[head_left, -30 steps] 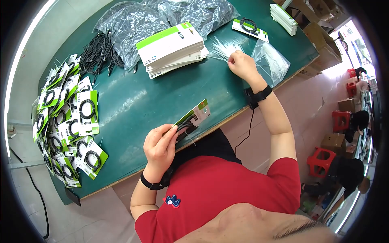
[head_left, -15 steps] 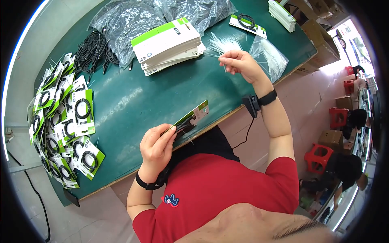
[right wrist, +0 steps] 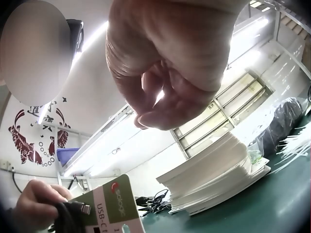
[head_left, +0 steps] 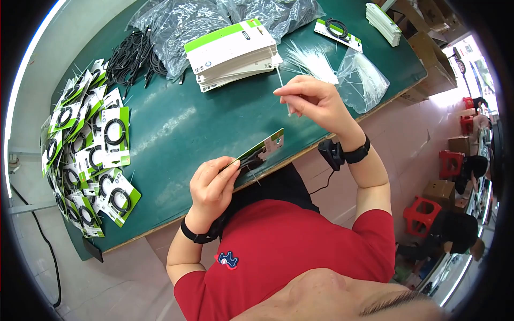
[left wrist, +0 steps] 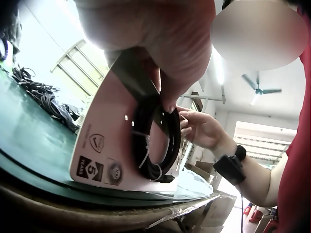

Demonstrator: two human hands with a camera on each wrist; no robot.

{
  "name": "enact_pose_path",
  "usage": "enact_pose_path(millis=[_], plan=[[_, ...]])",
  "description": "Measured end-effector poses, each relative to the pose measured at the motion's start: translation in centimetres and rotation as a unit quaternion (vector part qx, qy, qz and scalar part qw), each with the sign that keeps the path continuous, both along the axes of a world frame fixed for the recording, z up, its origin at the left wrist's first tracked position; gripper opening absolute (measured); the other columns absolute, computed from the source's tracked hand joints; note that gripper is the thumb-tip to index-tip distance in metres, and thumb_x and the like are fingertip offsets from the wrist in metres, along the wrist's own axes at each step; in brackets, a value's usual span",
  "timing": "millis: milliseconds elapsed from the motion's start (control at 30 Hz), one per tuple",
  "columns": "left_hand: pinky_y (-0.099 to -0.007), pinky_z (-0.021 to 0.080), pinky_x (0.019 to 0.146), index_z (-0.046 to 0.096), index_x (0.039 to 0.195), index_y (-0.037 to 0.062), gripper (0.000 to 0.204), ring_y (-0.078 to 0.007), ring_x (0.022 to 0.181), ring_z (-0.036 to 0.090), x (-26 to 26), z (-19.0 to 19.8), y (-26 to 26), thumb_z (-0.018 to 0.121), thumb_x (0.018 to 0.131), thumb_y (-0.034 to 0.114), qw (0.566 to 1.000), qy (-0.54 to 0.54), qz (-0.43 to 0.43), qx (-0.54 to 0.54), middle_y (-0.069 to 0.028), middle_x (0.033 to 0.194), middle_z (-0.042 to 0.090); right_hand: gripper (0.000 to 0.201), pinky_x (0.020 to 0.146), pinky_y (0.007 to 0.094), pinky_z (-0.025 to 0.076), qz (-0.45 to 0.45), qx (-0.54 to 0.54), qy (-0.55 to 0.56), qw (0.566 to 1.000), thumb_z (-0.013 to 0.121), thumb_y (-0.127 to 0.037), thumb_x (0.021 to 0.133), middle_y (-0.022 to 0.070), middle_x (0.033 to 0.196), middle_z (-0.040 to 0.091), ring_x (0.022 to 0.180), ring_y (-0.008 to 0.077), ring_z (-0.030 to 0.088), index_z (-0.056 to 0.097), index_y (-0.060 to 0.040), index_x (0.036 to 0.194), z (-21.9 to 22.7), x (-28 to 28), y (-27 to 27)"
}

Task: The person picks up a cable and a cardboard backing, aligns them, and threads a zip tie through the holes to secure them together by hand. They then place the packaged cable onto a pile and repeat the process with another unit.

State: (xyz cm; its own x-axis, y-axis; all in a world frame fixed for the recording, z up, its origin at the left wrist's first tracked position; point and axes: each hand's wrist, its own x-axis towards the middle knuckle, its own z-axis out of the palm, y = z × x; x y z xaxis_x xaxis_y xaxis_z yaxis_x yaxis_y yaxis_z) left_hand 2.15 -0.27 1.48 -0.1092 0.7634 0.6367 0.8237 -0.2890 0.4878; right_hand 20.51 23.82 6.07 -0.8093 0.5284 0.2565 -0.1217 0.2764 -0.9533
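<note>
My left hand point(head_left: 211, 187) pinches a green-and-white packaging card point(left wrist: 104, 141) together with a coiled black USB cable point(left wrist: 138, 155), near the table's front edge. A white tie point(left wrist: 146, 151) passes round the coil. Thumb and fingertips lie over the card's upper part and the coil. To the right and farther back, my right hand point(head_left: 318, 101) is raised over the table, pinching a thin white cable tie point(head_left: 279, 77) that sticks out past the fingertips. A gap separates this hand from the card. Behind it lies a fanned bunch of white cable ties point(head_left: 310, 61).
A stack of blank cards point(head_left: 233, 51) stands mid-table, with clear plastic bags point(head_left: 182, 32) behind. Loose black cables point(head_left: 131, 61) lie left of it. Finished-looking carded cables point(head_left: 85, 150) heap at far left. A bag of ties point(head_left: 367, 80) sits near the right edge.
My right hand has come away from the bunch of cable ties toward the card, with one tie between its fingers. The left hand keeps its hold on the card and cable, almost in place.
</note>
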Motion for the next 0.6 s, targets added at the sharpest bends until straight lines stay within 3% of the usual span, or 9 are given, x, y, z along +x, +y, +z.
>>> enact_pose_path(millis=[100, 133, 233, 500, 600], plan=[[-0.0359, 0.056, 0.071, 0.073, 0.101, 0.001, 0.025, -0.0277, 0.081, 0.069, -0.1, 0.0, 0.0, 0.078, 0.077, -0.004, 1.0, 0.0, 0.0, 0.002, -0.0116, 0.098, 0.07, 0.018, 0.066, 0.0244, 0.054, -0.03, 0.177, 0.001, 0.984, 0.068, 0.005, 0.091, 0.0052, 0.095, 0.067, 0.076, 0.0132, 0.066, 0.074, -0.0004, 0.107, -0.2, -0.4, -0.5], [-0.0359, 0.056, 0.071, 0.073, 0.101, 0.0011, 0.025, -0.0275, 0.081, 0.069, -0.1, -0.1, 0.0, 0.078, 0.077, -0.004, 1.0, 0.0, 0.0, 0.002, -0.0115, 0.098, 0.07, 0.018, 0.066, 0.0244, 0.054, -0.028, 0.177, 0.002, 0.984, 0.068, 0.005, 0.091, 0.0052, 0.095, 0.067, 0.076, 0.0132, 0.066, 0.074, -0.0004, 0.107, -0.4, -0.5, -0.6], [-0.0357, 0.055, 0.07, 0.073, 0.101, 0.0013, 0.025, -0.0272, 0.081, 0.069, 0.0, 0.0, 0.0, 0.078, 0.077, -0.004, 1.0, 0.001, 0.0, 0.002, -0.0111, 0.099, 0.07, 0.022, 0.066, 0.0269, 0.055, -0.075, 0.374, 0.004, 0.924, 0.071, 0.006, 0.086, 0.0086, 0.094, 0.068, 0.075, 0.0183, 0.068, 0.074, 0.0, 0.107, -1.0, -0.9, -0.7], [-0.0344, 0.054, 0.068, 0.073, 0.101, 0.0013, 0.025, -0.0269, 0.08, 0.068, 0.1, -0.1, -0.3, 0.078, 0.077, -0.005, 1.0, 0.005, -0.003, 0.002, -0.0119, 0.098, 0.071, 0.023, 0.059, 0.0292, 0.053, -0.083, 0.457, 0.014, 0.886, 0.075, 0.003, 0.084, 0.0099, 0.089, 0.069, 0.072, 0.0213, 0.067, 0.074, -0.0015, 0.106, -1.2, -0.8, -1.1], [-0.0346, 0.054, 0.068, 0.073, 0.101, 0.0011, 0.025, -0.0268, 0.08, 0.068, 0.2, -0.2, -0.2, 0.078, 0.077, -0.005, 1.0, 0.007, -0.005, 0.009, -0.0118, 0.098, 0.071, 0.022, 0.058, 0.0283, 0.052, -0.076, 0.432, 0.007, 0.899, 0.075, 0.002, 0.085, 0.0097, 0.087, 0.07, 0.069, 0.0207, 0.066, 0.074, -0.0015, 0.107, -0.4, -0.7, -1.4]])
